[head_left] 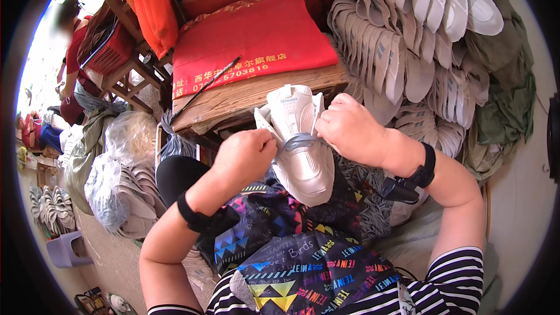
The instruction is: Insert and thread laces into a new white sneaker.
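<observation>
A white shoe upper lies over my lap, toe toward me, with its tongue standing up at the far end. A flat grey-blue shoelace runs across it just below the tongue. On the left side of the lacing, my left hand is closed in a pinch, apparently on one end of the lace. Opposite it, my right hand has its fingers curled at the upper's right flap, closed on the lace's other side. My fingers partly hide the lace ends.
Beyond the shoe stands a wooden bench with a red cloth bag and a thin black hook-like tool. Stacked shoe uppers pile up at the right. Grey laces hang at the bench's left. Another person is at far left.
</observation>
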`<act>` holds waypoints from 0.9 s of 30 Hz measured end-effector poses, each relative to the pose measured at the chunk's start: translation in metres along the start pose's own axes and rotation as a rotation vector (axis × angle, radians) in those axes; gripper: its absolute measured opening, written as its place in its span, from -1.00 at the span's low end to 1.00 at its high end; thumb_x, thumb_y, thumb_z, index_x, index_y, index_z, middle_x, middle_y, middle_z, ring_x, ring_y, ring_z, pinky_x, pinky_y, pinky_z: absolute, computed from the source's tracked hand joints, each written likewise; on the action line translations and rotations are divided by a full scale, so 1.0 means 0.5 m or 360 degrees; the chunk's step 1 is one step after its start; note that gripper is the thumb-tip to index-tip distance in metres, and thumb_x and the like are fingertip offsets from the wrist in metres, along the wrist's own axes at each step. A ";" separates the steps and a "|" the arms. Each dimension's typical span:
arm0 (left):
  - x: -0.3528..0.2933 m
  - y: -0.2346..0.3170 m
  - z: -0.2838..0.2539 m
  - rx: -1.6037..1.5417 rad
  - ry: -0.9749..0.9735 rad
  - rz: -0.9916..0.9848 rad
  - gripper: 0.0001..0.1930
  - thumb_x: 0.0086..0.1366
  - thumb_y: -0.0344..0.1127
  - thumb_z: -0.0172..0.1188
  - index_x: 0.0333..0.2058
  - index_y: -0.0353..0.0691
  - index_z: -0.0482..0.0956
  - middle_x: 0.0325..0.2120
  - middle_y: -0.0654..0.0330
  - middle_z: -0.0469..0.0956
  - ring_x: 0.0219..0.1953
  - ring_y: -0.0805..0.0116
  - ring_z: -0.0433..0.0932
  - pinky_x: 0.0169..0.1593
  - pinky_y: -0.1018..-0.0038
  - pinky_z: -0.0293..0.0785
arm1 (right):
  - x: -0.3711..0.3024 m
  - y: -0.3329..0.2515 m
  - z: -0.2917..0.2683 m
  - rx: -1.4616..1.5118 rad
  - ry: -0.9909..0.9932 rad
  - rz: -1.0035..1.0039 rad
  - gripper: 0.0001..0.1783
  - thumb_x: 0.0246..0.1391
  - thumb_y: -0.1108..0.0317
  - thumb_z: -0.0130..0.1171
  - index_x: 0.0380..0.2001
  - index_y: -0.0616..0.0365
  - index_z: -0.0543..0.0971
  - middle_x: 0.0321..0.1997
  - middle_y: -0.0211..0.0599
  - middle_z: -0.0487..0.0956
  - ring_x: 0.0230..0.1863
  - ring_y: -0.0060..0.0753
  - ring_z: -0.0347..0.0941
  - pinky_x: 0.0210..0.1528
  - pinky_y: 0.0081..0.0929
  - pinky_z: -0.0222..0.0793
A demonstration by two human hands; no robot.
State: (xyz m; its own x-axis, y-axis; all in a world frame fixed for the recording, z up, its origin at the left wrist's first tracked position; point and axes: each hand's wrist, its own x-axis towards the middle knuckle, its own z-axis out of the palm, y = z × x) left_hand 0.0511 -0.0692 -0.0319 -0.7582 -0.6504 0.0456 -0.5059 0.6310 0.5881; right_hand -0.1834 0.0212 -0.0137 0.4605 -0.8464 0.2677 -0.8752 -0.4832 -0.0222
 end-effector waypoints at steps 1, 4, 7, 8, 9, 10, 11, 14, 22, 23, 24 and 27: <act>0.007 -0.001 -0.015 0.0020 0.0044 0.0104 -0.82 0.18 -0.29 0.21 -0.51 -0.29 0.54 -0.55 0.03 0.55 -0.43 -0.08 0.53 -0.27 0.17 0.48 | 0.002 0.006 -0.004 -0.0003 0.0003 0.0005 -0.95 -0.15 0.38 0.15 -0.59 0.09 0.54 -0.53 -0.30 0.55 -0.38 -0.25 0.52 -0.14 -0.30 0.29; 0.016 0.016 -0.056 0.0132 0.0289 0.0439 -0.75 0.01 -0.44 0.36 -0.31 -0.24 0.53 -0.30 0.08 0.41 -0.22 0.03 0.51 -0.13 0.22 0.47 | 0.014 0.020 -0.019 0.0043 -0.0210 -0.0102 -0.89 -0.04 0.35 0.23 -0.54 0.08 0.51 -0.52 -0.33 0.52 -0.35 -0.23 0.49 -0.13 -0.29 0.28; 0.026 -0.006 -0.068 0.0035 -0.0100 0.0572 -0.70 -0.04 -0.53 0.36 -0.29 -0.26 0.52 -0.24 0.10 0.38 -0.22 0.04 0.50 -0.15 0.25 0.47 | 0.028 0.022 -0.022 0.0119 -0.0238 -0.0121 -0.87 -0.06 0.31 0.25 -0.56 0.05 0.51 -0.55 -0.34 0.51 -0.35 -0.23 0.49 -0.15 -0.30 0.29; 0.029 -0.008 -0.068 0.0037 -0.0099 0.0573 -0.70 -0.04 -0.53 0.36 -0.29 -0.26 0.52 -0.24 0.10 0.38 -0.22 0.04 0.50 -0.15 0.25 0.47 | 0.030 0.022 -0.017 0.0151 -0.0359 -0.0089 -0.87 -0.06 0.30 0.25 -0.54 0.04 0.51 -0.51 -0.35 0.51 -0.33 -0.24 0.49 -0.17 -0.31 0.29; 0.034 -0.010 -0.067 0.0130 -0.0098 0.0654 -0.71 -0.03 -0.52 0.35 -0.29 -0.25 0.52 -0.25 0.10 0.39 -0.22 0.05 0.51 -0.15 0.27 0.48 | 0.031 0.024 -0.016 0.0182 -0.0481 -0.0052 -0.87 -0.05 0.29 0.26 -0.51 0.04 0.52 -0.48 -0.35 0.51 -0.31 -0.25 0.49 -0.18 -0.31 0.29; 0.037 -0.012 -0.067 0.0223 -0.0098 0.0734 -0.73 -0.02 -0.52 0.35 -0.29 -0.24 0.53 -0.27 0.11 0.39 -0.22 0.07 0.51 -0.16 0.28 0.48 | 0.032 0.027 -0.018 0.0180 -0.0481 -0.0047 -0.87 -0.05 0.29 0.26 -0.51 0.04 0.52 -0.48 -0.35 0.51 -0.31 -0.25 0.49 -0.18 -0.31 0.29; 0.038 -0.015 -0.067 0.0221 -0.0100 0.0739 -0.73 -0.02 -0.52 0.35 -0.29 -0.24 0.53 -0.27 0.11 0.39 -0.22 0.07 0.51 -0.16 0.28 0.48 | 0.034 0.031 -0.021 0.0085 -0.0380 -0.0074 -0.86 -0.05 0.28 0.27 -0.49 0.04 0.52 -0.44 -0.35 0.51 -0.28 -0.25 0.49 -0.18 -0.31 0.30; 0.039 -0.021 -0.070 0.0169 -0.0164 0.0674 -0.75 0.01 -0.49 0.36 -0.30 -0.24 0.54 -0.28 0.11 0.40 -0.21 0.08 0.51 -0.14 0.27 0.47 | 0.025 0.044 -0.018 0.0112 -0.0249 -0.0102 -0.84 -0.04 0.26 0.27 -0.44 0.05 0.52 -0.38 -0.36 0.49 -0.24 -0.25 0.48 -0.18 -0.29 0.31; 0.053 -0.030 -0.051 -0.0169 -0.0298 0.0429 -0.85 0.18 -0.31 0.32 -0.39 -0.29 0.66 -0.30 0.14 0.36 -0.26 0.29 0.42 -0.21 0.46 0.40 | 0.023 0.023 -0.033 0.0161 -0.0024 -0.0018 -0.69 -0.15 0.34 0.38 -0.34 0.11 0.48 -0.17 -0.21 0.46 -0.13 -0.15 0.50 -0.14 -0.20 0.40; 0.052 -0.029 -0.045 -0.0170 -0.0298 0.0428 -0.85 0.18 -0.31 0.32 -0.39 -0.29 0.66 -0.30 0.14 0.36 -0.26 0.29 0.42 -0.21 0.46 0.40 | 0.024 0.024 -0.032 0.0238 -0.0020 -0.0020 -0.67 -0.17 0.37 0.39 -0.34 0.11 0.46 -0.15 -0.19 0.44 -0.13 -0.10 0.50 -0.14 -0.17 0.41; 0.049 -0.030 -0.038 -0.0270 -0.0268 0.0359 -0.84 0.17 -0.31 0.33 -0.39 -0.29 0.66 -0.29 0.17 0.35 -0.24 0.32 0.41 -0.20 0.48 0.39 | 0.027 0.027 -0.030 0.0317 -0.0013 -0.0026 -0.64 -0.20 0.41 0.40 -0.33 0.12 0.45 -0.12 -0.18 0.42 -0.13 -0.05 0.50 -0.15 -0.14 0.41; 0.036 -0.031 -0.014 -0.0514 -0.0158 0.0163 -0.84 0.19 -0.30 0.32 -0.39 -0.29 0.66 -0.28 0.22 0.33 -0.21 0.38 0.38 -0.15 0.52 0.36 | 0.035 0.055 -0.034 0.0712 -0.0425 0.0107 -0.66 -0.18 0.41 0.39 -0.33 0.12 0.45 -0.16 -0.16 0.43 -0.14 0.01 0.49 -0.16 -0.11 0.40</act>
State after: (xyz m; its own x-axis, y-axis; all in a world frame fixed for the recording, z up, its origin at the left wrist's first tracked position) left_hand 0.0483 -0.0937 -0.0345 -0.8427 -0.5363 0.0480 -0.2812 0.5143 0.8102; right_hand -0.2019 -0.0033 0.0066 0.4782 -0.8783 -0.0019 -0.7822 -0.4249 -0.4557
